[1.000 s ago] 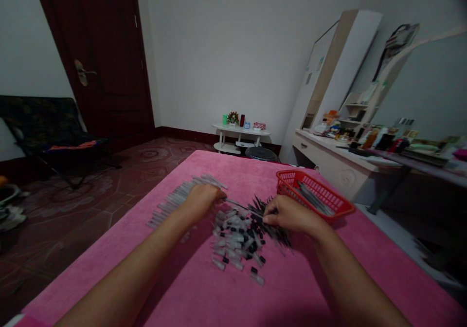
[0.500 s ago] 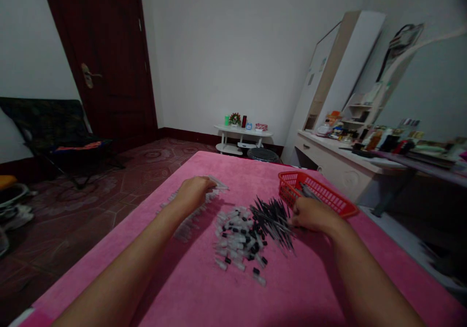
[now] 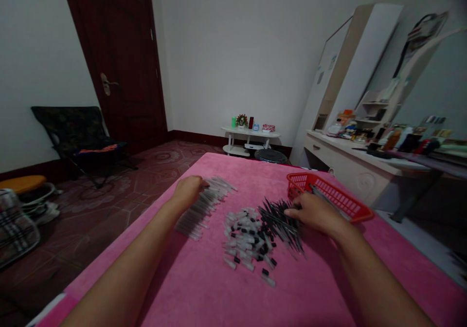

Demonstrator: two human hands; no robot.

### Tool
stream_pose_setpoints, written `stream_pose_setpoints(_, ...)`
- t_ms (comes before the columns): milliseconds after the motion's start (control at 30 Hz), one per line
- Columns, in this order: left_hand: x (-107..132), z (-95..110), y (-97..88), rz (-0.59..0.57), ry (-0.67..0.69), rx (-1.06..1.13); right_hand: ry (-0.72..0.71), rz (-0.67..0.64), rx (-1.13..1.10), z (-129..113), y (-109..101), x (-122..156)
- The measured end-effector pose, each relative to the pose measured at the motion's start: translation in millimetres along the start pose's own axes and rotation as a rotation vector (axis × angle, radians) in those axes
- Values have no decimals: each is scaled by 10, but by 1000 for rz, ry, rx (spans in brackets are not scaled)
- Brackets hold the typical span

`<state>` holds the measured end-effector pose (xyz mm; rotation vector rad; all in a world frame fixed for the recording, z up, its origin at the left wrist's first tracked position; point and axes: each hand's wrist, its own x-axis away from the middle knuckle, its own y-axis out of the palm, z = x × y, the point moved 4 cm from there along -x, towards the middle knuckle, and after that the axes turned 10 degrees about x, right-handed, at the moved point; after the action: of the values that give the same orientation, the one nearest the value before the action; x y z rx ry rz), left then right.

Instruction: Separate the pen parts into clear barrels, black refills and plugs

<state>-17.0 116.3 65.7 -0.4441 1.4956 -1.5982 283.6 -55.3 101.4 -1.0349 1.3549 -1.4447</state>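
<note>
My left hand (image 3: 188,190) is closed, its fingertips bent down at the far left end of a row of clear thin plastic tubes (image 3: 199,212). Whatever those fingers pinch is hidden. At the right, my right hand (image 3: 310,213) reaches over the edge of a pile of thin black rods (image 3: 280,222), thumb and fingers drawn together on the rods. Between the hands lies a heap of small clear caps with black ends (image 3: 246,237), touching the rods. Just behind my right hand stands a red plastic basket (image 3: 343,200) with some long grey-black pieces inside.
A pink cloth (image 3: 219,293) covers the table. A white dressing table (image 3: 350,164) with bottles stands at the right. Farther back are a low white stand (image 3: 251,133) and a round dark stool (image 3: 270,156). A folding chair (image 3: 78,130) sits left, near a dark red door (image 3: 120,59).
The view has turned a little left, so the scene sits farther right. My left hand has drawn left across the tubes, showing more of them. My right hand has shifted slightly over the rods.
</note>
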Motion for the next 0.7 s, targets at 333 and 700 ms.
stream_pose_setpoints(333,12,-41,313,26,93,69,-49,11,-43,-84,101,-49)
stream_pose_setpoints(700,-88,-74,271,375,-106,897,-91,29,-93,-175,72,-50)
